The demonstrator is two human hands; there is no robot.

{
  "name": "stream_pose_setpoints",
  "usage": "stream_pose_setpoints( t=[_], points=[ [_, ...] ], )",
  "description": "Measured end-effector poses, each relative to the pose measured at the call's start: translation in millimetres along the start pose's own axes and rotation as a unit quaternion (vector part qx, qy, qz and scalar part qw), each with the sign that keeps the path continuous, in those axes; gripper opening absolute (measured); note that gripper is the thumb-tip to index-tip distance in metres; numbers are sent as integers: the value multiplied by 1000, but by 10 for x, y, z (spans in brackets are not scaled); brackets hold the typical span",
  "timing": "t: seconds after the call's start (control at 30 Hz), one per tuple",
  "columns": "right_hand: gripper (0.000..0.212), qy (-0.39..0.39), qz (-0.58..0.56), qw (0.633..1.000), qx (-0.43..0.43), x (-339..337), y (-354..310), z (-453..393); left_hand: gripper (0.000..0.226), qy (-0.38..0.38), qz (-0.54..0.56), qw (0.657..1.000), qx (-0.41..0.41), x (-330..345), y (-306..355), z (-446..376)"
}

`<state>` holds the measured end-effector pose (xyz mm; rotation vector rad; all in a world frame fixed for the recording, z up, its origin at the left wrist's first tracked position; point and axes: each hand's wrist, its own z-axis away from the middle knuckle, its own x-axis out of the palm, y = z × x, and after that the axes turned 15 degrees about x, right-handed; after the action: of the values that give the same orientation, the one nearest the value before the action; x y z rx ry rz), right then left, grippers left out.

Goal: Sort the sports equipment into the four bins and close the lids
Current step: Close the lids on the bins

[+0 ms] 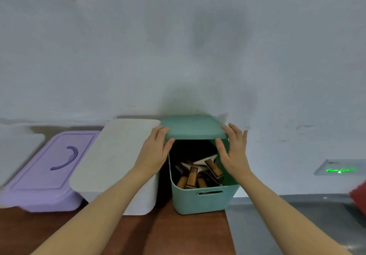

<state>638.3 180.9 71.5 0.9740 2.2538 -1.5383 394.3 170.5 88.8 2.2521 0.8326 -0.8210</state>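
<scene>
So the green lid is sitting only partway over the green bin — it covers the far end up at 12 o'clock, while the near half of the opening at 6 o'clock is wide open, and you can look straight down at the paddles piled inside, wooden handles pointing toward the camera. Left hand has the lid's near-left corner at roughly 9 o'clock, fingers lying over the top and thumb hooked under the front edge; right hand mirrors it at 3 o'clock, thumb under and fingers along the side. So the grip is a two-handed pinch on the lid, both hands about equally near. The lid's long axis runs left to right between the hands, and the uncovered part lies toward the person, so my guess is the coming move is a pull toward 6 o'clock and then a press down. The white bin touches or nearly touches at 9 o'clock, lid already on, and the purple bin beyond it looks closed too. Everything's on a brown bench — watch the left knuckles against that white one.
</scene>
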Motion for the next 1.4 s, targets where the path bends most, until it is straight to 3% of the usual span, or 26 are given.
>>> stream_pose_setpoints(
  t=[0.33,0.47,0.8,1.17,1.4],
  points=[
    [54,-42,-1,995,92,-91,430,710,58,-34,-2,997,63,449,145,790],
    [62,-61,40,994,77,-94,577,855,61,-60,-11,996,66,533,179,1018],
    [73,-55,66,994,63,-124,644,831,56,-29,41,998,35,582,217,995],
    [60,-36,32,997,56,-231,586,689,43,37,101,994,23,589,301,786],
    [63,-13,59,998,30,-199,692,776,48,25,45,997,62,614,294,863]
  ],
)
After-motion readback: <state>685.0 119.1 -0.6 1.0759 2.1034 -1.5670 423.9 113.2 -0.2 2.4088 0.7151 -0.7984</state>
